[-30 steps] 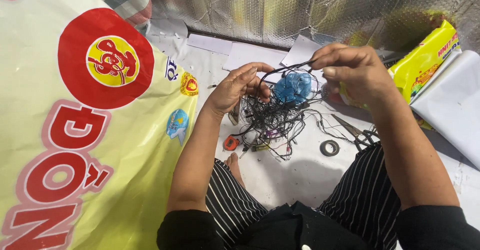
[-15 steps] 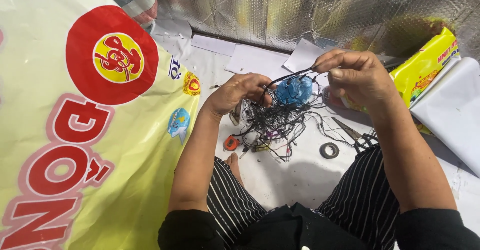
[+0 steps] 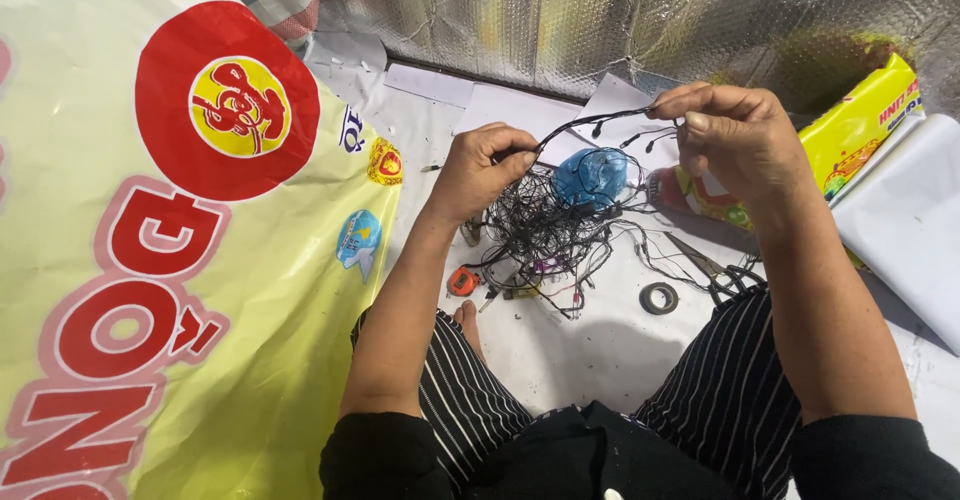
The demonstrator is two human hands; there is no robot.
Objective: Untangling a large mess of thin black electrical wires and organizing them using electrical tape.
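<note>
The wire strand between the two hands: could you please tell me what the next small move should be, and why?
Probably draw the right hand a little further away from the tangle. The strand runs fairly taut from the left hand to the right, both pinching it, while the rest still hangs knotted below beside the blue ball.

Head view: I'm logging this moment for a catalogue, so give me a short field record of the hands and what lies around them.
left hand: pinches one end of a black wire strand
right hand: pinches the other end, raised
wire strand: stretched between both hands
wire tangle: below, on the white floor sheet
blue bag: behind the tangle
tape roll: on the sheet
scissors: by the right knee
</note>
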